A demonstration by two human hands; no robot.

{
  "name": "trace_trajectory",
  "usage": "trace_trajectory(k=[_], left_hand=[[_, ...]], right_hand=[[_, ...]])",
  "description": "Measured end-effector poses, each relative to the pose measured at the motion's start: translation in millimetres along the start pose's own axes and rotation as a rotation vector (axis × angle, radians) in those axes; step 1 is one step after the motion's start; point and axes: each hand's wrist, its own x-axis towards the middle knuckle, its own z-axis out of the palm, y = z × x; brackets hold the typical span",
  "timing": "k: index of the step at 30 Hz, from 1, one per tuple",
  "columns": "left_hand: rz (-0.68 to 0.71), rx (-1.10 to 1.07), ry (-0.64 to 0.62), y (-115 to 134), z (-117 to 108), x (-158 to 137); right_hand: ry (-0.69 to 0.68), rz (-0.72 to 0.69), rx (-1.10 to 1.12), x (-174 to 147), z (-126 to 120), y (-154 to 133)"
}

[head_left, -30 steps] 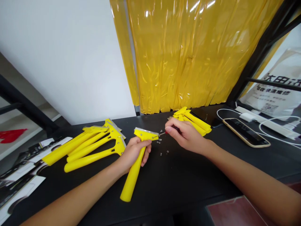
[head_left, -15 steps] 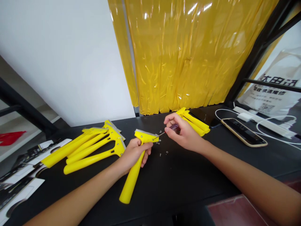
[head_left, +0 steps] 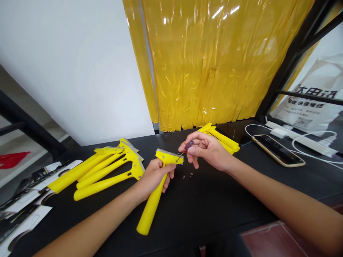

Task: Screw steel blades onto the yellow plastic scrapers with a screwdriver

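A yellow scraper (head_left: pixel 151 210) with a metal edge along its head is gripped just below the head by my left hand (head_left: pixel 155 178). Its handle slants down toward the table's front. My right hand (head_left: pixel 207 150) pinches a small screwdriver (head_left: pixel 189 145) with a purple handle. The screwdriver's thin shaft slopes down left, and its tip meets the scraper head near the right-hand screw. Beside the head, small nuts and screws lie on the black table, partly hidden by it; a loose screw (head_left: pixel 183 177) and a nut (head_left: pixel 191 174) lie nearer me.
Several yellow scrapers (head_left: pixel 104 185) lie fanned out at left, near printed cards (head_left: pixel 34 210). More yellow pieces (head_left: pixel 223 137) lie behind my right hand. A phone (head_left: pixel 278 150), white cables and a power strip (head_left: pixel 302 137) occupy the right. A yellow plastic curtain (head_left: pixel 214 64) hangs behind.
The screwdriver has become steeper, its handle shifting left and closer to the scraper. My right hand has moved left with its fingers rearranged. My left hand keeps its hold.
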Motion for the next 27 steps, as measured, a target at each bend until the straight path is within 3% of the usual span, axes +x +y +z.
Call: trace_trajectory(k=[4, 8, 27], left_hand=[[0.008, 0.001, -0.002, 0.6, -0.2, -0.1], [0.004, 0.006, -0.001, 1.5, -0.4, -0.6], [0.029, 0.035, -0.052, 0.1, -2.0, -0.5]], right_hand=[[0.026, -0.013, 0.102, 0.2, 5.1, 5.4], [0.117, -0.023, 0.064, -0.7, 7.3, 5.6], [0.018, 0.001, 0.12, -3.0, 8.9, 1.8]])
